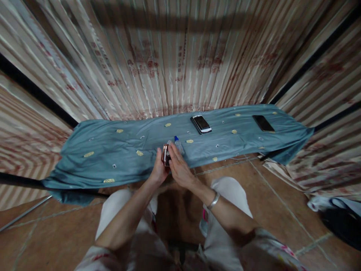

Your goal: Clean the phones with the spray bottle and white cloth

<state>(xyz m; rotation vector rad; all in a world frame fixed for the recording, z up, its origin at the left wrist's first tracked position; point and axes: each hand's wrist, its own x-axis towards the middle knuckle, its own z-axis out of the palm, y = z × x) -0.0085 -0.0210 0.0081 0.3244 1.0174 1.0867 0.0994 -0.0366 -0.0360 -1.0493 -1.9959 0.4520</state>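
Note:
My left hand (160,168) is closed around a small dark phone-like device (166,155) with a shiny copper-coloured edge, tilted up above the cloth's near edge. My right hand (179,165) lies against the device's right side with its fingers stretched out. Part of the device is hidden behind those fingers. Just beyond the right hand, a clear bottle with a blue cap (176,139) shows partly on the blue-green cloth (152,135). Something pale shows at the right fingertips, too small to make out.
Farther back on the cloth, a white-framed phone (201,123) rests on a dark flat item. Toward the right end lies a black phone (263,123). Patterned curtains (180,60) enclose the back and sides, with black poles (36,88) beside them. A dark item (341,222) sits on the tiled floor.

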